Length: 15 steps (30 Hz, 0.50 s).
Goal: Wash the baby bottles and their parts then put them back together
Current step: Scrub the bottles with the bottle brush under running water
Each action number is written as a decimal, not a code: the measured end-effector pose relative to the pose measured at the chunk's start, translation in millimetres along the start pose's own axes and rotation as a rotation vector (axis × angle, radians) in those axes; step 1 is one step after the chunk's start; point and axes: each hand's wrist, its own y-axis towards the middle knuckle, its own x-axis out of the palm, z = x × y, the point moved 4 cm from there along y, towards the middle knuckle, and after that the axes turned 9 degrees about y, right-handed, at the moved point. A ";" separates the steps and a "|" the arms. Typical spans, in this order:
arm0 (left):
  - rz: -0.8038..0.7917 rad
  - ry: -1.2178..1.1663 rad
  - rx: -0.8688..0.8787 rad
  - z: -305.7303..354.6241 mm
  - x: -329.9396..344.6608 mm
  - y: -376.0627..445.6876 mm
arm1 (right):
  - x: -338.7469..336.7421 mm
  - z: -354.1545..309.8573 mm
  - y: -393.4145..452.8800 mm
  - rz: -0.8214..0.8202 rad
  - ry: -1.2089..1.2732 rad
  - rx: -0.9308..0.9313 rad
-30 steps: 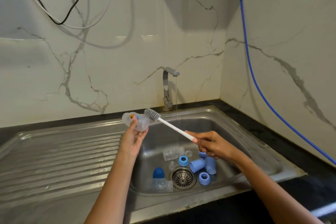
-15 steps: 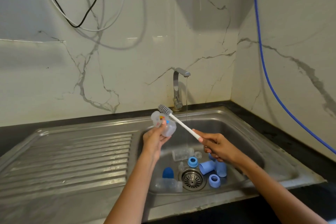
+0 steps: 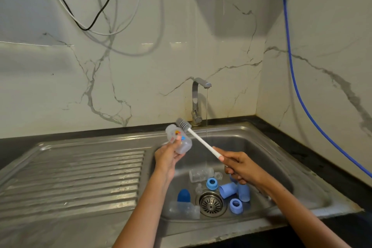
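Brush has come out beside the bottle — left hand grips bottle, right hand grips handle.

left hand grips bottle | right hand grips brush | over sink

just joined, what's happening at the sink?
A person is washing baby bottles. The left hand grips a clear bottle above the sink, while the right hand holds a white-handled brush, its grey head against the outside of the bottle. The tap runs a thin stream. More clear bottles, blue rings and blue caps lie around the drain, not yet reassembled.
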 end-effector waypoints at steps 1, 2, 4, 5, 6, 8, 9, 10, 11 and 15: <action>0.024 -0.056 0.000 1.9 -5.7 2.5 | -4.1 0.0 -2.1 -0.037 0.004 0.028; 0.047 -0.111 -0.001 3.9 -12.5 5.7 | -8.7 0.3 -4.4 -0.073 0.007 0.055; 0.043 -0.155 -0.008 5.9 -22.3 9.2 | -13.7 2.5 -7.6 -0.106 0.007 0.082; 0.011 -0.141 -0.022 5.7 -21.3 8.4 | -12.8 2.8 -6.7 -0.097 0.001 0.078; -0.037 -0.117 -0.042 3.7 -16.5 6.6 | -10.1 2.4 -4.8 -0.075 -0.013 0.065; -0.118 -0.073 -0.062 -1.1 -4.5 2.3 | -1.0 0.7 2.4 -0.015 -0.036 0.031; -0.136 -0.064 -0.059 -1.9 -0.2 1.5 | 2.0 0.0 5.3 0.008 -0.030 0.025; -0.138 -0.081 -0.055 -0.7 1.3 1.8 | 2.9 -1.0 6.4 0.009 -0.014 0.032; -0.124 -0.131 -0.055 1.0 -0.8 3.8 | 1.7 -2.4 5.1 -0.013 0.000 0.051; -0.066 -0.351 -0.034 9.3 -24.0 14.8 | -11.7 -2.2 -8.5 -0.141 -0.013 0.134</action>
